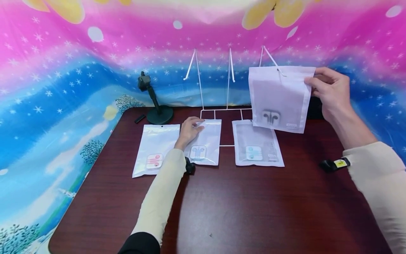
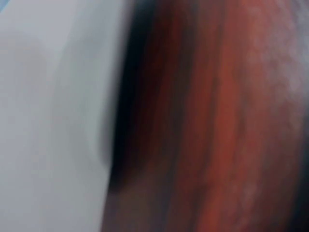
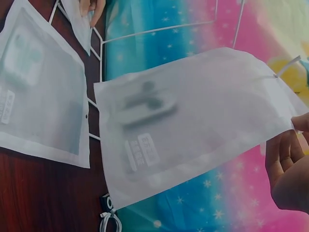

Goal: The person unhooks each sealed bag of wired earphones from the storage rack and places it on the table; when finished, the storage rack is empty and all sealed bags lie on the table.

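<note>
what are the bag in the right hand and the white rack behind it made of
The bag looks like thin frosted plastic film: the grey earphones inside show through hazily and it bends where the right hand pinches it. The rack seems white-coated wire, thin and rigid.

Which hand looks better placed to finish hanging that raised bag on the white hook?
Probably the right hand: it pinches the raised bag at the white hook; the left hand rests on a table bag.

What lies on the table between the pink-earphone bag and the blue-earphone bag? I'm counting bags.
One more bag, under the left hand, seen in the head view.
</note>
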Tool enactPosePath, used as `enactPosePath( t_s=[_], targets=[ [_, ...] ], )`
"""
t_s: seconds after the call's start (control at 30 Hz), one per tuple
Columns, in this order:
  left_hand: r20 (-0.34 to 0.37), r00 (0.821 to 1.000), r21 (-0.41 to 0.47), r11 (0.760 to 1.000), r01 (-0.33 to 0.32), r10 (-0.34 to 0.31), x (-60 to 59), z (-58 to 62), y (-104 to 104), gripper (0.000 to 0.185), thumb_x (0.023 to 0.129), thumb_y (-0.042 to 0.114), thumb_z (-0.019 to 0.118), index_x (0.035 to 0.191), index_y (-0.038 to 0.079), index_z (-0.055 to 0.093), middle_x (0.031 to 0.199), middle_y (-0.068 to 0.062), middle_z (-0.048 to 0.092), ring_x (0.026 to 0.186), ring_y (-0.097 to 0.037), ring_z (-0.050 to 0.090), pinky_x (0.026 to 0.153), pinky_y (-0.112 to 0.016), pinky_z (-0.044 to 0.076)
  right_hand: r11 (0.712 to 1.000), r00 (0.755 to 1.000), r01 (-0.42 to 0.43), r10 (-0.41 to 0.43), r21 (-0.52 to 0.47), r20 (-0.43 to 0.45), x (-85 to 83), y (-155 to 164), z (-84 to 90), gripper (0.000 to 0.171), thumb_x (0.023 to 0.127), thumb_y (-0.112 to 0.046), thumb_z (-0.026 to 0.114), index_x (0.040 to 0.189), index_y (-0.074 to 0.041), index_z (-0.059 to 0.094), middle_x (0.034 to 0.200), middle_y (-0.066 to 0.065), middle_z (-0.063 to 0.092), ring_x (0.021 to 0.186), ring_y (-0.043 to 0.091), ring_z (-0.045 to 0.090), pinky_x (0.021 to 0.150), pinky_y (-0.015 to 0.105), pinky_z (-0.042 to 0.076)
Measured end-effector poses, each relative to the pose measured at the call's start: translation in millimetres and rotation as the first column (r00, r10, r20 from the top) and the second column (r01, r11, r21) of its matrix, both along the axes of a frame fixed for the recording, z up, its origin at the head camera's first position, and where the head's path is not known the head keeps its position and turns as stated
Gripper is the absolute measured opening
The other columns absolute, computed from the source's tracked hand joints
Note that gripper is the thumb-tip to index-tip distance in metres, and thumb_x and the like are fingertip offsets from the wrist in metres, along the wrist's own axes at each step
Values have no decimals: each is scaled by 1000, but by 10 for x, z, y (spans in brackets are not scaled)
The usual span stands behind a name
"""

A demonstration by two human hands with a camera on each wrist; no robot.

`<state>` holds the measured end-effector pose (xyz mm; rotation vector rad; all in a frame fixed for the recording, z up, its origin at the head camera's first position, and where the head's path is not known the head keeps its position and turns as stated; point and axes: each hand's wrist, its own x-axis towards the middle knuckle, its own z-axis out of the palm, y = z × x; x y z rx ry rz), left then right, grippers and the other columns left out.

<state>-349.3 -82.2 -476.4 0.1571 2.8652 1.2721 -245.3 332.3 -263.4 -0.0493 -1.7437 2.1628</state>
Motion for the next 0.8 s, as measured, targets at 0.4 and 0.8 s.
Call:
enactPosePath(
  t_s=[0.4, 0.8],
  targets=[
    [-10, 1000, -17, 1000, 1, -1, -23, 7, 16, 33, 102, 25, 69, 135, 25, 72, 150, -2, 51, 124, -22, 54, 109, -42, 45, 999, 998, -34, 35, 9, -52, 246, 67, 22, 26, 83, 5, 84, 107, -2, 80, 83, 4, 77, 67, 15, 72, 58, 22, 57],
    [15, 1000, -6, 1000, -25, 25, -3, 8, 15, 33, 103, 25, 68, 136, 26, 71, 151, -2, 51, 125, -23, 52, 111, -43, 44, 995, 990, -67, 57, -70, -129, 402, 107, 104, 25, 84, 16, 77, 107, 6, 78, 79, 9, 76, 72, 18, 74, 60, 25, 60]
  ],
)
